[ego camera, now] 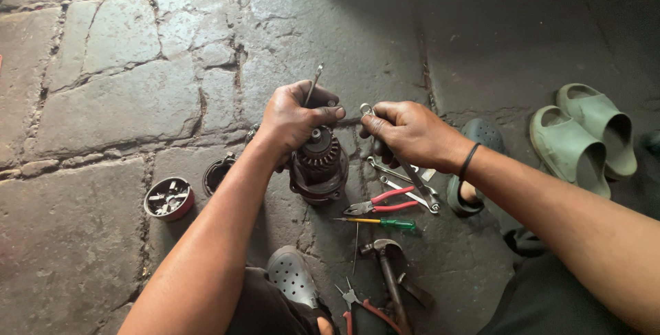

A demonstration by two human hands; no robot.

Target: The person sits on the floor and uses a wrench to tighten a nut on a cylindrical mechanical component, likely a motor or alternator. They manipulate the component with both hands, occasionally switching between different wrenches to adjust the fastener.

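Observation:
My left hand (294, 116) grips a slim metal spanner (314, 82) whose end sticks up past my fingers, and it rests on top of a dark, greasy motor part (317, 166) with a toothed ring standing on the stone floor. My right hand (405, 132) holds a second metal spanner (405, 166) just right of the motor part; its ring end shows above my thumb and its lower end reaches down toward the tools. A black band circles my right wrist.
Red-handled pliers (379, 203), a yellow-green screwdriver (377, 221), a hammer (390, 266), more pliers (357, 307) and loose spanners (405, 185) lie below. A round red-rimmed part (168, 198) and a black ring (216, 173) sit left. Green slippers (584, 135) stand right; dark clogs (292, 276) near me.

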